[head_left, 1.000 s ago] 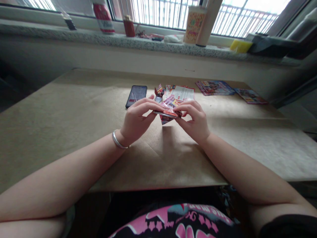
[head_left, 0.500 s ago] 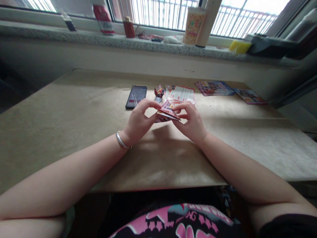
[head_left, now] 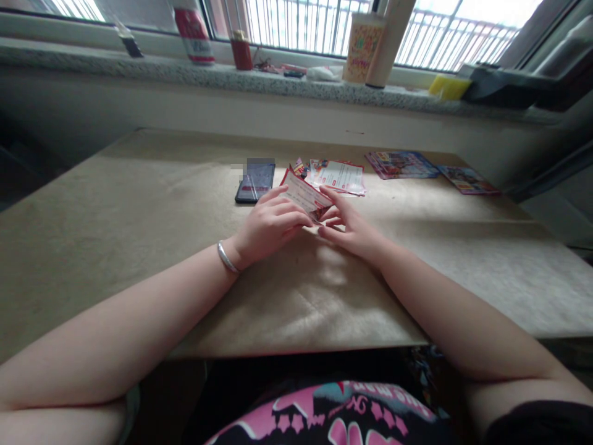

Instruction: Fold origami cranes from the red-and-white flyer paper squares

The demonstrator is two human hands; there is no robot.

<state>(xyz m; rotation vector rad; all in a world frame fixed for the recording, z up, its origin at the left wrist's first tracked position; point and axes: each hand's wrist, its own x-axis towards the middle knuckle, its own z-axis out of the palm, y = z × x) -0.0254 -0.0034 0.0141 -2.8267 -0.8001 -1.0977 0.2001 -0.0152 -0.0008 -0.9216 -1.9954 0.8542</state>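
Observation:
Over the middle of the table, a white printed card (head_left: 302, 193) with a red border is tilted up between my hands, its text side showing. My left hand (head_left: 273, 224) is closed on the card's lower left edge, the fingers lying across its front. At its right side, my right hand (head_left: 351, 230) grips the card between the index finger above and the other fingers below. Some colourful print shows at the card's lower corner near the right fingers. A dark phone (head_left: 256, 180) lies just beyond my left hand. Behind the held card rests a pile of similar printed cards (head_left: 343, 175).
Colourful cards lie farther right in a stack (head_left: 403, 165) and a smaller group (head_left: 469, 179). A crumpled colourful wrapper (head_left: 299, 165) is partly hidden behind the held card. The stone windowsill (head_left: 296, 86) carries a red can (head_left: 193, 36), a patterned cup (head_left: 362, 48) and a yellow block (head_left: 449, 87).
The folded-looking colourful cards in my hands have turned, and a white text side now faces me. My left fingers have moved from a pinch to lying over the card's front.

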